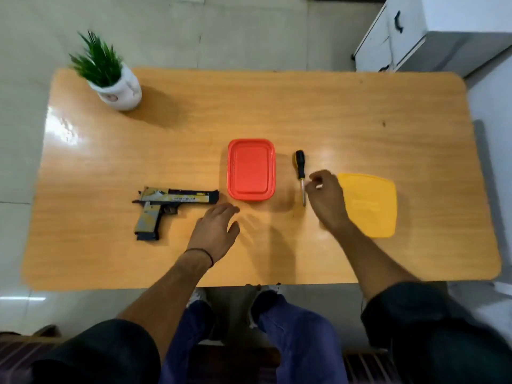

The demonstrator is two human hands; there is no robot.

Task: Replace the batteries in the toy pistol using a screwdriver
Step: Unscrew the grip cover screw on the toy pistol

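toy pistol [171, 202]: flat on counter [304, 106], left of centre
screwdriver [300, 170]: between red box [250, 169] and yellow lid [371, 206]
left hand [214, 231]: fingers apart, empty, near muzzle
right hand [325, 195]: we see loose curl, empty, beside screwdriver shaft

Both bare forearms reach forward, hands apart and holding nothing
The left hand [216, 231] is palm down with its fingers [231, 210] straight and slightly spread, thumb out to the side, a thin dark band [206, 254] round the wrist. The right hand [327, 198] is farther forward, back of the hand up, wrist bent, its fingers [315, 178] loosely curled downward and a little blurred; both upper arms wear dark short sleeves [105, 353]
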